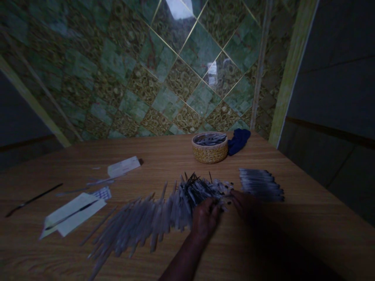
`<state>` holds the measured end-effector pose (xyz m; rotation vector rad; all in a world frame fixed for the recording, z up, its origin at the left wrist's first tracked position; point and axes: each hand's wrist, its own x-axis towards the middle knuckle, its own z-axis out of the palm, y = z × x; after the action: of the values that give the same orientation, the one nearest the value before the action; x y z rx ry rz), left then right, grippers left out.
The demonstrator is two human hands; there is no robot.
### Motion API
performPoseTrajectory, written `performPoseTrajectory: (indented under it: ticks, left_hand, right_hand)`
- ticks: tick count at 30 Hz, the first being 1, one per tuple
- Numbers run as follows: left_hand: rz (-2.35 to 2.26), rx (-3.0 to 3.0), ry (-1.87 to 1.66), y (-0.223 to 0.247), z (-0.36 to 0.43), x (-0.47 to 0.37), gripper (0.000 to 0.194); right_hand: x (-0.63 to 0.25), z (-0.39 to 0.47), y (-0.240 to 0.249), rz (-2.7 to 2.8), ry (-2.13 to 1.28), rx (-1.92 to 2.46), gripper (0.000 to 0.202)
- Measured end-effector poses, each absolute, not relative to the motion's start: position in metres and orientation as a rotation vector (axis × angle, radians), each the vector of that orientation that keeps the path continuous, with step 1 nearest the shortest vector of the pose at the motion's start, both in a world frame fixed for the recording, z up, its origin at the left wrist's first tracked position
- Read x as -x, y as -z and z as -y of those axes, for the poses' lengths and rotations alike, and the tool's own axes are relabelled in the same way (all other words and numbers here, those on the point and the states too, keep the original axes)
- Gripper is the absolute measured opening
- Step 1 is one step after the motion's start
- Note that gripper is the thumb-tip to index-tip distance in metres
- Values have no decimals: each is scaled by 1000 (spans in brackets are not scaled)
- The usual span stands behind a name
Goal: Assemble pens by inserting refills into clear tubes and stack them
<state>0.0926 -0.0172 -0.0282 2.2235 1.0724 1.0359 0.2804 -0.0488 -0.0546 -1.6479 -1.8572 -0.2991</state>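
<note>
Dozens of slim pale tubes (140,222) lay fanned across the wooden table (164,156), running into a tangled heap of dark-tipped sticks (197,191) front and centre. Left hand (205,214) was at the heap's near side, fingers curled in; right hand (241,203) was at its right end, fingers reaching inward, gap looking narrow. Too dim and blurred to tell if either had a stick pinched. Working that end well, my read: light pinch mid-length, one piece at a time, left palm as a fence so loose ones didn't roll, tips turned one way. Pulling from the middle risked dragging neighbours, since pieces crossed there and a few tips stuck up. Tidy row (259,185) lay just right of the heap, close to the right hand, so a careless wrist could have knocked it. Wicker basket (209,154) full of similar sticks stood behind the heap, dark blue cloth (239,139) beside it. Off left: paper sheets (76,214) with a dark stick on top, white packet (123,167), long dark rod (35,200). None of those blocked the hands; poor light and crossed pieces did more harm.
</note>
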Motion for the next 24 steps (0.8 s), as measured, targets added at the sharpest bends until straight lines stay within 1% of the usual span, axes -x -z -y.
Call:
performPoseTrajectory:
  ticks: [2,5,8,10,16,19,24]
  left_hand:
    - [-1105,-2214,-1091,25,13,-89,18]
    - [-1164,-2190,-1147,22,8,-83,20]
    - [-1210,-2215,-1135,21,6,-81,21]
    - [-1228,-2275,-1101,21,6,-81,21]
    - [-1229,-2451,-953,19,16,-87,20]
    - [-1240,-2473,-873,15,22,-91,20]
    - [-1240,-2433,-694,1,22,-109,16]
  right_hand:
    - [-288,48,48,1736,159,1586,32]
    - [-293,49,35,1514,-190,1476,34]
    - [-286,54,25,1263,-543,1290,41]
    - [-280,55,23,1141,-690,1218,44]
    - [-279,47,29,828,-829,1288,36]
    - [-286,43,34,750,-889,1206,43]
    - [-297,40,43,697,-941,1117,61]
